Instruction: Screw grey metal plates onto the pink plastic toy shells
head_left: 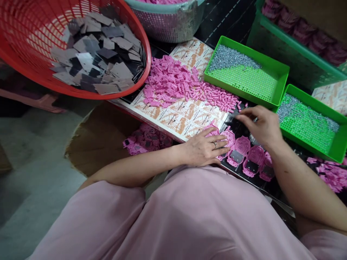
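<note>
My left hand (207, 147) lies with its fingers spread over the pink plastic shells (227, 139) at the left end of a row along the table's front edge. More shells in the row, such as one pink shell (240, 150), have grey or dark plates set in them. My right hand (258, 121) is raised just above the row, thumb and index finger brought close together; anything between the fingertips is too small or blurred to make out. Behind it are small pink cylinders (219, 96), beside a heap of pink parts (170, 81).
A red basket (148, 54) of flat grey plates stands at the left. Two green trays (284, 77) (342, 144) hold small metal screws. A pale basket (168, 21) and a green crate (287, 39) stand behind. Below the table edge is a cardboard box (94, 144).
</note>
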A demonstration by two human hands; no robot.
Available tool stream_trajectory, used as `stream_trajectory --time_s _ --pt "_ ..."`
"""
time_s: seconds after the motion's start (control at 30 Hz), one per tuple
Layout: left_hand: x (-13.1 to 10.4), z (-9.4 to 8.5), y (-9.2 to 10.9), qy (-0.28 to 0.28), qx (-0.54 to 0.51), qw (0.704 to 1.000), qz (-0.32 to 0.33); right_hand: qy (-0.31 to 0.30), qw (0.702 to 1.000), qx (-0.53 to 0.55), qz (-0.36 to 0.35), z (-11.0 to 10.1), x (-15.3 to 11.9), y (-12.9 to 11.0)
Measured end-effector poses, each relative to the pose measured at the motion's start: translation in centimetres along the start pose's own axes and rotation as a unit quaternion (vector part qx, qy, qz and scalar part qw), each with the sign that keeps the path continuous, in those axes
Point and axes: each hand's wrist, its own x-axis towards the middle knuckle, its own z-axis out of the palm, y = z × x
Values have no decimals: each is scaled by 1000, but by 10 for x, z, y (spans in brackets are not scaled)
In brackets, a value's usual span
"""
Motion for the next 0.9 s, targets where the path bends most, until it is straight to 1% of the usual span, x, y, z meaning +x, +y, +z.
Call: stream_trajectory --time_s 0.07,0.13,0.2,0.27,0.37,0.43,0.5,0.57,0.63,0.77,0.83,0.9 --pt "1 -2 1 2 -1 1000 1 18 996 -85 2 -7 7 7" --pt "4 -5 2 1 -1 1000 -2 -2 990 -141 14 -8 14 13" --pt "10 -7 5 -6 -2 1000 -4 -26 987 -158 19 -5 17 14" --pt "18 -8 9 -24 -4 1000 6 -35 987 -157 10 -2 17 11" --pt "30 -5 14 -59 -5 998 25 -32 994 -103 4 -5 10 6" --pt "34 -2 16 -75 1 997 27 -25 999 -11 21 -12 1 6" --pt "34 1 16 -80 10 996 29 -32 993 103 44 -19 -11 9" --pt "31 1 14 -72 18 997 35 -57 979 183 67 -24 -22 14" --pt "27 0 11 -61 24 997 36 -85 968 213 99 -27 -32 17" --pt "21 -4 4 -55 36 997 30 -96 950 247 166 -24 -37 13" --pt "20 -4 2 -50 42 997 33 -89 951 246 163 -19 -33 10" --pt "20 -5 1 -53 43 997 34 -85 964 220 124 -12 -27 9"
